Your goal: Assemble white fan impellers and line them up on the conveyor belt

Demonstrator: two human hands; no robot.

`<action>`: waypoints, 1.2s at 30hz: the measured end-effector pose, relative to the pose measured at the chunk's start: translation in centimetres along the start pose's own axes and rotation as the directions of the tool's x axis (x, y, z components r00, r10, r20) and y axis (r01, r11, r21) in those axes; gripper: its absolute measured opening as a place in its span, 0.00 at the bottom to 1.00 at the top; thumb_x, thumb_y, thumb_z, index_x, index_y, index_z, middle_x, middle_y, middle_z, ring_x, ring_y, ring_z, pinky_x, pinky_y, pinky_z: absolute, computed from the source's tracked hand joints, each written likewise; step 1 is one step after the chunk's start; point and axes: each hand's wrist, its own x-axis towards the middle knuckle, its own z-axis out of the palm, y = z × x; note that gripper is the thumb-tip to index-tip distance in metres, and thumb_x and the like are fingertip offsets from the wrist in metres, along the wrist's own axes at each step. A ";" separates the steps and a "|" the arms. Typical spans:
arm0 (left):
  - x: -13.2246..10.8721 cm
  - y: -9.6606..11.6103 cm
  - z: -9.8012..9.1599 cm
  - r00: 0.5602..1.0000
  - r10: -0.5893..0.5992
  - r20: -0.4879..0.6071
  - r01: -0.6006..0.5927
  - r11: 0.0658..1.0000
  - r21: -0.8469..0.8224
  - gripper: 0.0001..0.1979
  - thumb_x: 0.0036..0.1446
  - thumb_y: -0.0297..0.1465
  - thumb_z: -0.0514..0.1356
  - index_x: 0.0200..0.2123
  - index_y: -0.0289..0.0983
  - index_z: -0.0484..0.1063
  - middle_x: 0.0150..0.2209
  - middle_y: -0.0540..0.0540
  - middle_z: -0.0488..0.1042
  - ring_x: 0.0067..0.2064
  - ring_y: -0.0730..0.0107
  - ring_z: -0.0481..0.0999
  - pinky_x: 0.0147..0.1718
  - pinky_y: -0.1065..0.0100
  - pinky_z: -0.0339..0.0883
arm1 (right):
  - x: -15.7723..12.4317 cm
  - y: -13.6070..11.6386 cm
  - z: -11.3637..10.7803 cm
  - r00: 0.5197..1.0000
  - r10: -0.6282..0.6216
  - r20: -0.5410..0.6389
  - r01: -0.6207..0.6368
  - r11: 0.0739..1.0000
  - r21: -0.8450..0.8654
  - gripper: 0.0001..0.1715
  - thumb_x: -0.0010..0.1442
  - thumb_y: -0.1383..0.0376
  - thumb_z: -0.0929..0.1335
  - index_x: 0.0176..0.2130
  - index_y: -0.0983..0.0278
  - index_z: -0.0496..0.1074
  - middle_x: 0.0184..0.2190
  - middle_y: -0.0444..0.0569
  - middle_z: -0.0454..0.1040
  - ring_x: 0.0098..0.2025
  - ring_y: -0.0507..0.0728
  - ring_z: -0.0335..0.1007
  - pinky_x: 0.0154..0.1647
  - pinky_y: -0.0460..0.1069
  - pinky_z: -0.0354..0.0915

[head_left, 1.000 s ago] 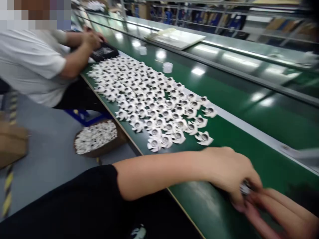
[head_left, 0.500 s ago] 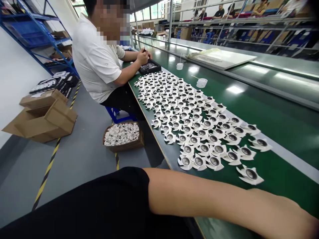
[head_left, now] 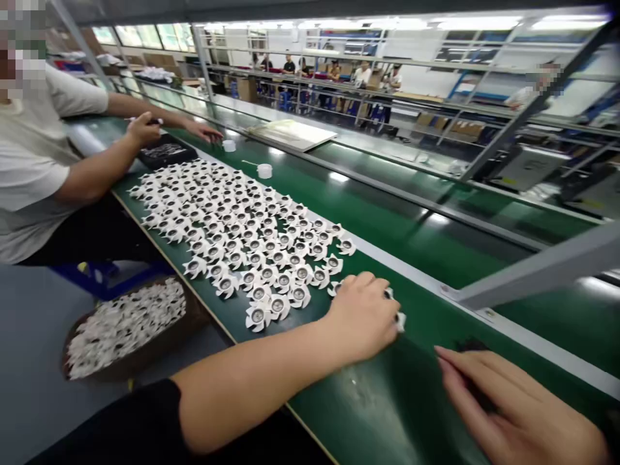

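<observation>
My left hand (head_left: 365, 313) is over the green tabletop at the right end of the laid-out parts. Its fingers are curled down around a white fan impeller (head_left: 400, 321), of which only edges show past the fingertips. Just behind the knuckles another impeller (head_left: 334, 289) is partly covered. Many white impellers with dark round hubs, such as this one (head_left: 278, 306), lie in close rows to the left. At the lower right, my right hand (head_left: 523, 407) hovers with fingers stretched out and thumb apart, slightly blurred, and no object shows in it.
On the left a person in a white shirt (head_left: 29, 194) sits by a black tray (head_left: 167, 152), one arm reaching toward a small white cup (head_left: 229, 146). A second cup (head_left: 264, 171) stands nearer. Below is a box of white parts (head_left: 128, 326). A grey metal post (head_left: 542, 265) rises at right.
The view has swung to the right, bringing both my hands into sight. My left hand now grips an impeller. The neighbouring person has stretched one arm toward the cups.
</observation>
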 end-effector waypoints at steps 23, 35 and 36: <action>0.9 -3.6 1.1 0.976 -0.020 -0.218 0.094 0.938 0.335 0.19 0.63 0.32 0.49 0.48 0.38 0.77 0.56 0.32 0.71 0.55 0.38 0.68 0.49 0.40 0.64 | -0.9 -7.3 -5.8 0.937 0.242 -0.252 -0.240 0.970 0.039 0.15 0.63 0.68 0.65 0.49 0.60 0.75 0.43 0.52 0.75 0.44 0.57 0.72 0.45 0.53 0.70; 0.7 -2.1 1.7 0.991 0.088 -0.105 -0.061 0.970 0.233 0.22 0.62 0.37 0.50 0.51 0.36 0.77 0.59 0.32 0.65 0.60 0.40 0.65 0.52 0.44 0.67 | -11.0 12.1 -15.8 0.466 0.861 0.204 -0.621 0.482 -0.619 0.47 0.53 0.50 0.71 0.66 0.64 0.61 0.62 0.64 0.61 0.63 0.72 0.57 0.59 0.59 0.60; 0.7 -2.2 1.9 0.989 0.109 -0.100 -0.085 0.972 0.218 0.22 0.62 0.37 0.50 0.51 0.36 0.77 0.59 0.31 0.65 0.60 0.41 0.65 0.52 0.45 0.67 | -10.5 12.5 -15.2 0.469 0.857 0.214 -0.609 0.489 -0.624 0.45 0.53 0.51 0.71 0.65 0.64 0.63 0.60 0.63 0.64 0.61 0.72 0.59 0.57 0.59 0.60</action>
